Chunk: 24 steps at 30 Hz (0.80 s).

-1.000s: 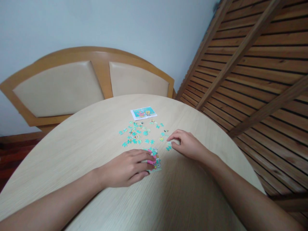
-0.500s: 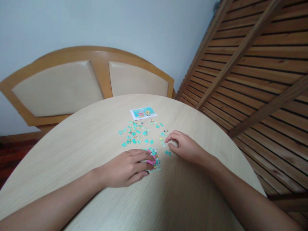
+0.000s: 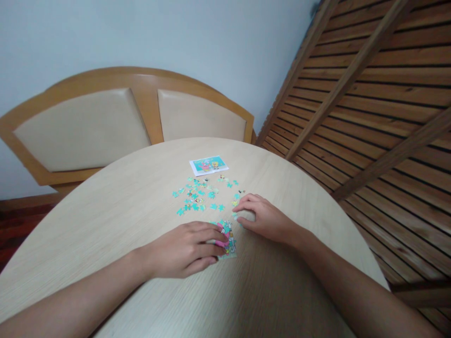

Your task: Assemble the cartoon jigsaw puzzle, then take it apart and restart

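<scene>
Head view: right hand [image 3: 263,218] has slid beside the joined puzzle [image 3: 228,238], fingers curled over a piece [image 3: 234,216]; left hand [image 3: 185,249] stays flat.

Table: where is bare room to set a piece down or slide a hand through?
Bare wood lies left of the loose pieces, out to the table rim, and on the near side of the left hand and right hand. Crowded: from the picture card down to the assembled section between the hands.
</scene>
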Each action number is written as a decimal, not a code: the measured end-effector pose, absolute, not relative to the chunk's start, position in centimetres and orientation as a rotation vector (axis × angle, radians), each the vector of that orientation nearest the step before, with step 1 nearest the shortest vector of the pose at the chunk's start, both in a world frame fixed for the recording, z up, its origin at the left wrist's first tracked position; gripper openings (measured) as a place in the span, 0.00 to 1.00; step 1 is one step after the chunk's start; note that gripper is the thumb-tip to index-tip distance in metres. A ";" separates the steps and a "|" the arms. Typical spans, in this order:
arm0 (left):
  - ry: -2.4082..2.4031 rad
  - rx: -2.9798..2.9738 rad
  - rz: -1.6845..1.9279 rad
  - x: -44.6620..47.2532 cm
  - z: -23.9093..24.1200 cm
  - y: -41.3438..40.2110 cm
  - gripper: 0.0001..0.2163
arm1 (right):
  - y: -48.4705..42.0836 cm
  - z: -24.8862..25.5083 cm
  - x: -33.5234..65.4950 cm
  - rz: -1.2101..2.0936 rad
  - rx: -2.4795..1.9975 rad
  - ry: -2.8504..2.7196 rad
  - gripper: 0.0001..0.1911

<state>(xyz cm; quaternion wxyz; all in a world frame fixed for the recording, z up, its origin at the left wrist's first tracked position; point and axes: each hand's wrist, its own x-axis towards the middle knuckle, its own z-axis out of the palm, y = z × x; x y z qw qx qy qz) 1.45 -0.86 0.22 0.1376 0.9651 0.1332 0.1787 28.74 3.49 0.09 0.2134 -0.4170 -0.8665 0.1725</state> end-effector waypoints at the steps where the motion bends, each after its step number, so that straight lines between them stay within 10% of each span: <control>1: 0.373 2.789 0.519 1.5 0.3 -0.9 0.12 | 3.5 0.0 28.8 0.481 -1.159 -2.407 0.08; 24: 0.329 2.732 0.478 2.0 1.2 -1.6 0.13 | 3.0 0.1 27.4 0.857 -1.170 -2.186 0.06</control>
